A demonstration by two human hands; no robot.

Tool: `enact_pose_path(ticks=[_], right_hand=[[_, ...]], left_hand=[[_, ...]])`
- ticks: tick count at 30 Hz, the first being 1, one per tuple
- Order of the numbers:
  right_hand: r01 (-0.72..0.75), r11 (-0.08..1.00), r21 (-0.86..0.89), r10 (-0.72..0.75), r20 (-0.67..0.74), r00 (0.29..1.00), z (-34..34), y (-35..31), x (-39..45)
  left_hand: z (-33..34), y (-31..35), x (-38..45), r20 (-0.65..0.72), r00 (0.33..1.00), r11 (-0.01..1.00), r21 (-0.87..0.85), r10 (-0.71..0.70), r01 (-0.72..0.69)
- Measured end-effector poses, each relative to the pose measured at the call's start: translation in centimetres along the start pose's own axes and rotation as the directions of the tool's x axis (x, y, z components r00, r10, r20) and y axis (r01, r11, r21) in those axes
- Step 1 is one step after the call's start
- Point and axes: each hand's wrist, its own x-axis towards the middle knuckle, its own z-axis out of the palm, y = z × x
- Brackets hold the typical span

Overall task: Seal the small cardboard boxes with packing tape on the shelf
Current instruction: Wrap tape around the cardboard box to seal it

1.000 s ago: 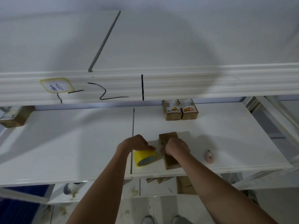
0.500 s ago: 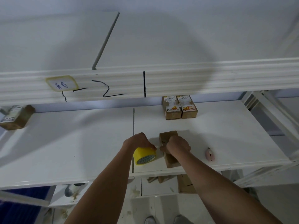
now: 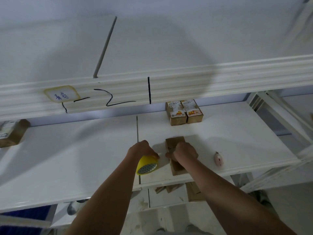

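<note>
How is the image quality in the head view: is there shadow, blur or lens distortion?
Head view: a large round shadow darkens the upper shelf; the light is dim. Wide-angle distortion bows the shelf beam. The labelled boxes are too soft to read; the tape roll looks sharper.

small pink object (image 3: 218, 159) on shelf, handwritten label (image 3: 62, 93) on upper beam

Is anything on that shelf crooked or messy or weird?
Nothing is spilled or broken. The odd bit is the black scribbles drawn on the white shelf edge above. A small pink thing lies alone right of the box being taped; what it is can't be told.
</note>
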Motion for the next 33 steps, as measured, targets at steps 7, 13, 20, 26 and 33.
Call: enact_pose_path(ticks=[7, 13, 20, 26, 33], right_hand=[[0.2, 0.978, 0.066, -0.205, 0.087, 0.975, -2.7, 1.2, -0.5], [0.152, 0.918, 0.366, -0.246, 0.226, 0.943, -3.4, 2.9, -0.3], [0.061, 0.845, 0.531, -0.276, 0.336, 0.9, -3.0, 4.7, 0.4], [-0.009, 0.822, 0.57, -0.261, 0.391, 0.883, -3.3, 5.5, 1.6], [-0.032, 0.865, 0.5, -0.251, 0.487, 0.836, -4.4, 5.7, 2.2]], left_hand=[[-1.2, -0.4, 0.0, 0.043, 0.999, 0.999, 0.02, 0.027, -0.028], [-2.3, -0.2, 0.1, 0.068, 0.997, 0.998, 0.029, 0.047, -0.049], [-2.2, 1.5, 0.3, 0.107, 0.993, 0.995, 0.088, 0.043, -0.052], [-2.6, 2.8, 0.5, 0.153, 0.988, 0.991, 0.123, 0.029, -0.048], [-2.2, 3.6, 0.9, 0.212, 0.977, 0.993, 0.115, 0.009, -0.034]])
